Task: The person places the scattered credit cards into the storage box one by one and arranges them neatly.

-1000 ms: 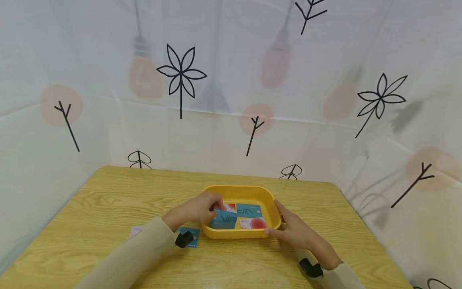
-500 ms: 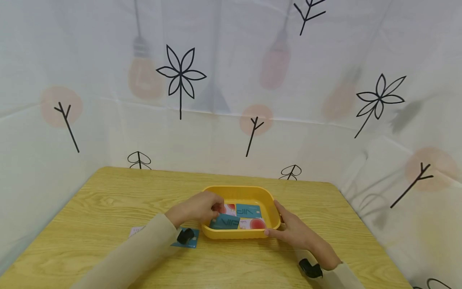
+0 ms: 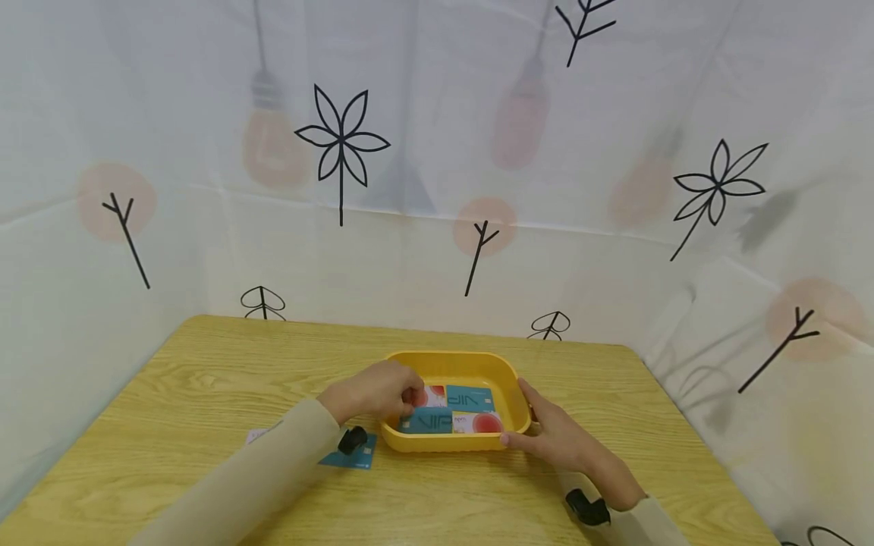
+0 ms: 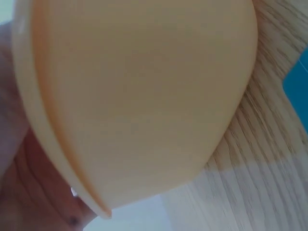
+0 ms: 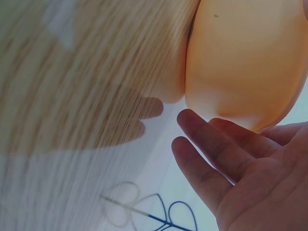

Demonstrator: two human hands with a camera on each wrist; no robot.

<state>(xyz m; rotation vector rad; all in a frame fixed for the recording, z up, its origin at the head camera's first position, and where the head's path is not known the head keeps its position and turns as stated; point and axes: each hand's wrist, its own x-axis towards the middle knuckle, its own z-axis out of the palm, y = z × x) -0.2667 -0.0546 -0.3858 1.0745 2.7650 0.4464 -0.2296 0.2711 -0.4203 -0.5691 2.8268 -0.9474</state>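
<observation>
Inside the yellow plastic tray (image 3: pixel 471 443), my left hand (image 3: pixel 382 390) holds the near left corner of a blue VIP card (image 3: pixel 430 422), fingers curled in close. That card lies level with its neighbours: another blue VIP card (image 3: pixel 471 398), a white card with a red circle (image 3: pixel 478 423) and a partly covered red-and-white card (image 3: pixel 435 395). The tray's outer wall (image 4: pixel 144 96) fills the left wrist view and hides the fingertips. At the tray's right end, my right hand (image 3: pixel 556 436) rests with spread, fairly straight fingers (image 5: pixel 204 166), thumb at the front corner.
Left of the tray, a blue card (image 3: pixel 358 457) lies on the wood-grain table (image 3: pixel 457 500), partly under the left sleeve (image 3: pixel 273 462). A pale card (image 3: pixel 256 434) shows beyond that sleeve. A patterned white cloth (image 3: pixel 423 280) hangs behind.
The blue card at my left hand was tilted and has come down flat beside the other cards, squared up with them. My right hand has stayed on the tray.
</observation>
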